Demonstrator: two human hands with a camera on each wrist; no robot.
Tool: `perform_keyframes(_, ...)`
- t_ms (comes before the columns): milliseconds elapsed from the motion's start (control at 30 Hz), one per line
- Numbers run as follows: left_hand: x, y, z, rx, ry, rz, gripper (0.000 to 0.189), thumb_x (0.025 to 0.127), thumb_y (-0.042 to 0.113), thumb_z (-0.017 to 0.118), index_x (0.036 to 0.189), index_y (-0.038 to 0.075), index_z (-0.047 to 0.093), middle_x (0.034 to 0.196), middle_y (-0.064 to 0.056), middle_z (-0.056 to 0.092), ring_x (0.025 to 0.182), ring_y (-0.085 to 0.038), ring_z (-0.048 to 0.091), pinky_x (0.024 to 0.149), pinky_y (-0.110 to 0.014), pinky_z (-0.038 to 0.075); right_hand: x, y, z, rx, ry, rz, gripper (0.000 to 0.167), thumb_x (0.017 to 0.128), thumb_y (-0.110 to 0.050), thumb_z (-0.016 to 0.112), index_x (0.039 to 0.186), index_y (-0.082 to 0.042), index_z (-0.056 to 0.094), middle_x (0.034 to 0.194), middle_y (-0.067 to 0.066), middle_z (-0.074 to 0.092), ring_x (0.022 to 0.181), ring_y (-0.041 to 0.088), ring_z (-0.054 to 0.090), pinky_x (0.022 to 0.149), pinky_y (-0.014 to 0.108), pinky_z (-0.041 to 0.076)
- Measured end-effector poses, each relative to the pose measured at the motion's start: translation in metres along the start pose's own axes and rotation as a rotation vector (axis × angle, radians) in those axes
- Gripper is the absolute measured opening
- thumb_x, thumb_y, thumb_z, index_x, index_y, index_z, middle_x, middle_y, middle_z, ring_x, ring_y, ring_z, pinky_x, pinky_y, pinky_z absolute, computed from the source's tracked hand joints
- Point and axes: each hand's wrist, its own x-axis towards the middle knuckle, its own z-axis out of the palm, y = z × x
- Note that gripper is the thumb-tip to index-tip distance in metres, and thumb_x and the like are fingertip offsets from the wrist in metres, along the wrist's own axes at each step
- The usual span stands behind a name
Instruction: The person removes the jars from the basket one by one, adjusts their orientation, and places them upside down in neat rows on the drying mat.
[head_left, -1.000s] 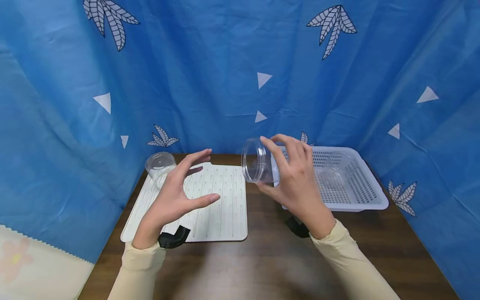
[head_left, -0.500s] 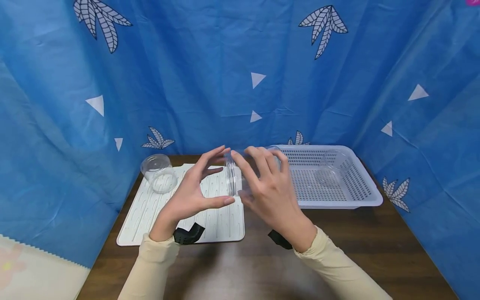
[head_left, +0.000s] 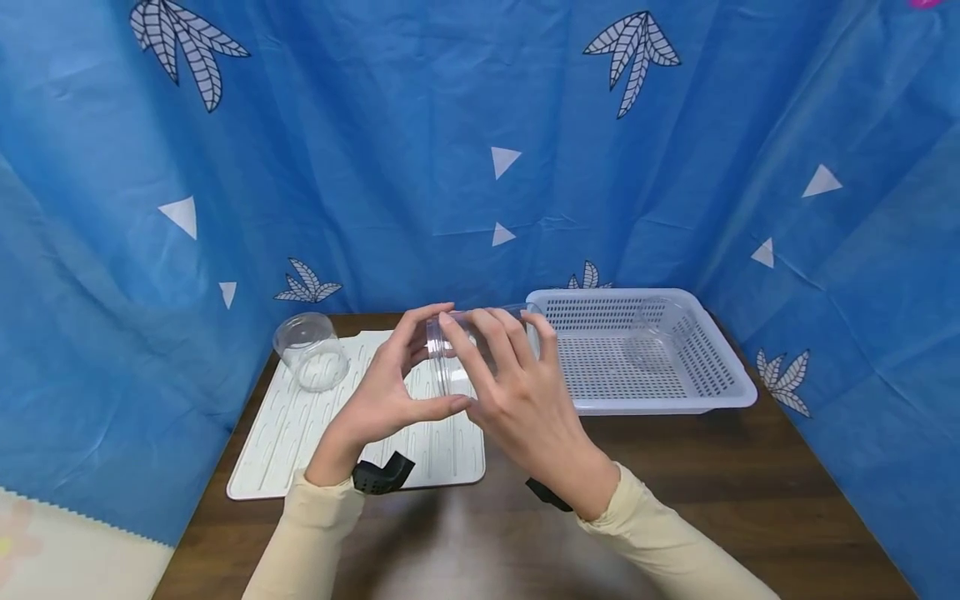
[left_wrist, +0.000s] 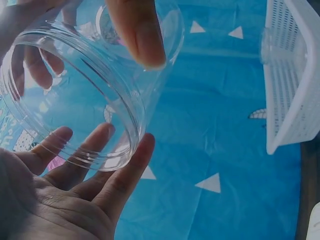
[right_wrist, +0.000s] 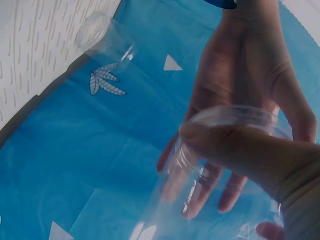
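Observation:
A clear plastic jar (head_left: 444, 367) lies sideways in the air over the drying mat, its threaded mouth facing left. My right hand (head_left: 521, 387) grips its body from the right, fingers over the top. In the right wrist view the thumb (right_wrist: 225, 145) presses close to the jar's rim. My left hand (head_left: 386, 392) cups the mouth end, fingers above and thumb below. In the left wrist view its fingertips reach right at the rim (left_wrist: 125, 120). The left palm faces the jar's opening.
Another clear jar (head_left: 311, 354) stands at the far left corner of the white ribbed drying mat (head_left: 277, 450). A white perforated basket (head_left: 637, 407) at the right holds a further clear jar (head_left: 660, 329). Blue curtain (head_left: 420, 167) surrounds the brown table (head_left: 675, 492).
My right hand has carried the jar leftward to over the mat, up to the left hand. The left hand has shifted right and its fingers now close around the jar's mouth end.

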Motion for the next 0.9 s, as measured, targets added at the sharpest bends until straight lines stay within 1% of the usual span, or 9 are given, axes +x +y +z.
perform_keyframes(100, -0.003, -0.002, -0.002, 0.003, 0.001, -0.003, 0.095, 0.086, 0.033, 0.097, 0.163, 0.021, 0.043, 0.16, 0.0, 0.055, 0.147, -0.023, 0.054, 0.119, -0.067, 0.04, -0.002, 0.001, -0.006, 0.069, -0.008, 0.006, 0.108, 0.068, -0.039, 0.101, 0.161, -0.013, 0.053, 0.148, 0.018, 0.056, 0.138, 0.037, 0.052, 0.114, 0.066, 0.037)
perform_keyframes(233, -0.005, -0.004, -0.004, -0.007, 0.002, -0.005, 0.095, 0.085, 0.026, 0.097, 0.163, 0.022, 0.043, 0.159, -0.001, 0.055, 0.143, -0.024, 0.058, 0.118, -0.066, 0.042, -0.007, 0.01, -0.017, 0.246, -0.006, 0.051, 0.115, 0.066, -0.047, 0.104, 0.162, -0.015, 0.049, 0.158, 0.02, 0.048, 0.148, 0.041, 0.043, 0.118, 0.07, 0.028)
perform_keyframes(300, -0.005, -0.004, -0.004, -0.01, -0.001, -0.006, 0.095, 0.085, 0.021, 0.096, 0.163, 0.021, 0.043, 0.159, 0.0, 0.055, 0.141, -0.025, 0.059, 0.118, -0.064, 0.043, -0.011, 0.019, -0.021, 0.358, -0.015, 0.099, 0.121, 0.063, -0.048, 0.106, 0.163, -0.015, 0.048, 0.163, 0.02, 0.044, 0.152, 0.042, 0.038, 0.12, 0.069, 0.025)
perform_keyframes(467, -0.004, -0.003, -0.003, 0.008, -0.006, -0.019, 0.096, 0.084, 0.017, 0.096, 0.163, 0.023, 0.043, 0.161, 0.005, 0.053, 0.142, -0.021, 0.058, 0.119, -0.064, 0.042, -0.024, 0.044, -0.024, 0.612, -0.069, 0.256, 0.137, 0.057, -0.045, 0.11, 0.169, -0.012, 0.039, 0.174, 0.015, 0.03, 0.159, 0.039, 0.027, 0.122, 0.069, 0.027)
perform_keyframes(600, -0.005, -0.001, -0.003, 0.003, -0.012, -0.028, 0.096, 0.084, 0.018, 0.096, 0.163, 0.023, 0.043, 0.161, 0.005, 0.052, 0.141, -0.02, 0.059, 0.119, -0.067, 0.04, -0.035, 0.061, -0.021, 0.797, -0.09, 0.393, 0.141, 0.056, -0.032, 0.112, 0.172, -0.017, 0.034, 0.178, 0.005, 0.024, 0.163, 0.03, 0.023, 0.122, 0.068, 0.034)
perform_keyframes(667, -0.005, 0.0, -0.003, -0.005, -0.013, -0.028, 0.095, 0.084, 0.018, 0.096, 0.163, 0.022, 0.043, 0.161, 0.005, 0.053, 0.14, -0.021, 0.061, 0.12, -0.067, 0.04, -0.039, 0.068, -0.018, 0.905, -0.091, 0.448, 0.143, 0.056, -0.02, 0.112, 0.174, -0.022, 0.031, 0.179, 0.0, 0.023, 0.163, 0.026, 0.026, 0.122, 0.064, 0.039)
perform_keyframes(733, -0.005, 0.001, -0.003, -0.031, -0.019, -0.023, 0.095, 0.084, 0.015, 0.095, 0.163, 0.021, 0.043, 0.161, 0.004, 0.053, 0.138, -0.022, 0.062, 0.12, -0.066, 0.04, -0.043, 0.072, -0.014, 1.038, -0.097, 0.481, 0.143, 0.058, -0.008, 0.109, 0.175, -0.022, 0.028, 0.18, -0.002, 0.021, 0.161, 0.026, 0.03, 0.12, 0.06, 0.043)
perform_keyframes(800, -0.006, 0.001, -0.003, -0.058, -0.027, -0.018, 0.095, 0.084, 0.013, 0.095, 0.163, 0.021, 0.043, 0.16, 0.003, 0.054, 0.138, -0.023, 0.062, 0.12, -0.062, 0.041, -0.047, 0.075, -0.011, 1.176, -0.122, 0.51, 0.142, 0.061, 0.002, 0.106, 0.176, -0.022, 0.026, 0.181, -0.003, 0.018, 0.161, 0.028, 0.033, 0.12, 0.058, 0.043)
perform_keyframes(900, -0.006, 0.002, -0.003, -0.099, -0.041, -0.012, 0.094, 0.084, 0.011, 0.095, 0.162, 0.02, 0.043, 0.159, 0.0, 0.055, 0.139, -0.026, 0.06, 0.12, -0.053, 0.045, -0.051, 0.076, -0.006, 1.361, -0.186, 0.543, 0.136, 0.068, 0.008, 0.101, 0.176, -0.022, 0.023, 0.182, -0.002, 0.016, 0.162, 0.03, 0.032, 0.124, 0.058, 0.038)
